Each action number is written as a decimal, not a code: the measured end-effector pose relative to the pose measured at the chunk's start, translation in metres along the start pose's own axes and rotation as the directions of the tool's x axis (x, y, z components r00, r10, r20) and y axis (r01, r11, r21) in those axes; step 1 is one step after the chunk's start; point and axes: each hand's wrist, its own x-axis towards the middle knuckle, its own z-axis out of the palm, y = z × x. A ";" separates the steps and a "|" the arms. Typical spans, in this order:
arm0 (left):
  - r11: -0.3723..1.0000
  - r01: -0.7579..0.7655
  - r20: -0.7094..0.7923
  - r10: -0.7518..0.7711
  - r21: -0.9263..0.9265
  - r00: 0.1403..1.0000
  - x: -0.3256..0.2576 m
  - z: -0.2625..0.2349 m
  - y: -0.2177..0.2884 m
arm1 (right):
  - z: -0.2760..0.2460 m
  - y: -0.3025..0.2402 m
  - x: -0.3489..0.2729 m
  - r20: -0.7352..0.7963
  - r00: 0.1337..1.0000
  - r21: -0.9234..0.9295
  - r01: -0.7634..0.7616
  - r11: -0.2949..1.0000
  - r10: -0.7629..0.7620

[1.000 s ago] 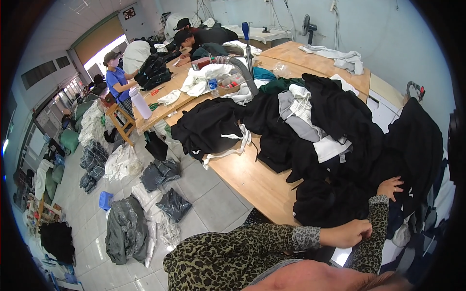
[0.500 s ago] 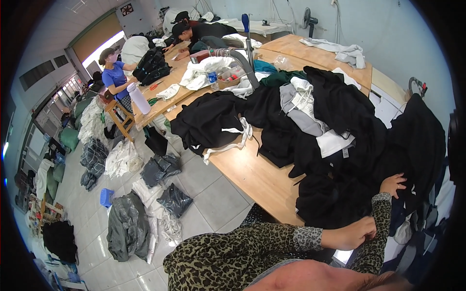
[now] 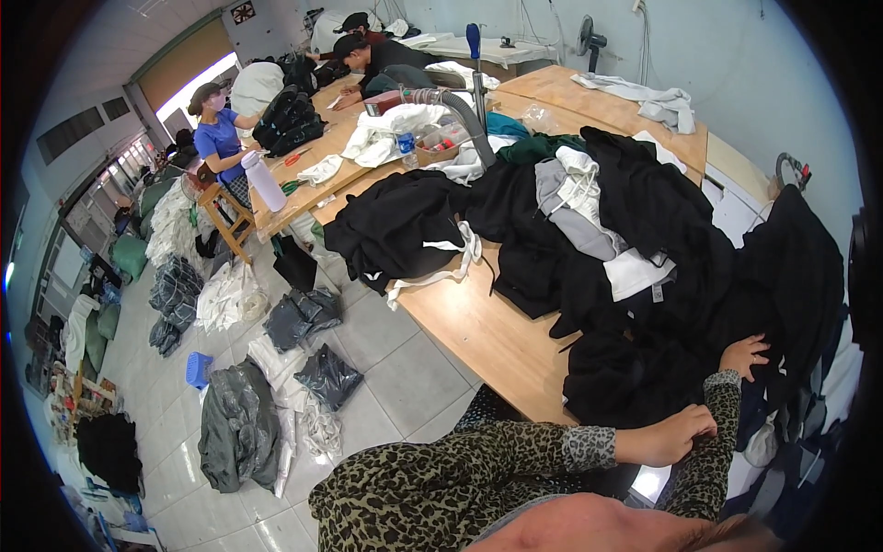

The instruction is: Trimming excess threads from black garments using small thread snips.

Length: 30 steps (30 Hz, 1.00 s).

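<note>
- Gripping black garment [image 3: 635, 377] at near edge of wooden tabletop [image 3: 478, 331], left hand [image 3: 667, 437] fingers curled shut on fabric.
- Right hand [image 3: 750, 354] rests on same black garment, fingers half bent; grasp cannot be told.
- Both sleeves leopard print.
- Grey and white clothes [image 3: 589, 212] heaped just behind on the pile.
- Bagged bundles [image 3: 303, 317] on floor at left.
</note>
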 end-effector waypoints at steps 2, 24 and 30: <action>0.999 0.045 0.034 -0.045 0.000 0.998 0.001 -0.001 -0.001 | -0.002 -0.001 -0.002 0.022 1.000 0.004 -0.005 1.000 0.005; 0.999 0.018 -0.088 -0.016 0.028 0.996 -0.003 0.008 -0.018 | -0.008 0.003 -0.004 0.034 0.999 0.012 -0.016 1.000 0.016; 0.984 0.148 0.009 -0.148 -0.102 0.989 -0.012 0.010 0.011 | 0.003 0.002 0.000 0.037 0.999 -0.036 -0.002 0.999 0.003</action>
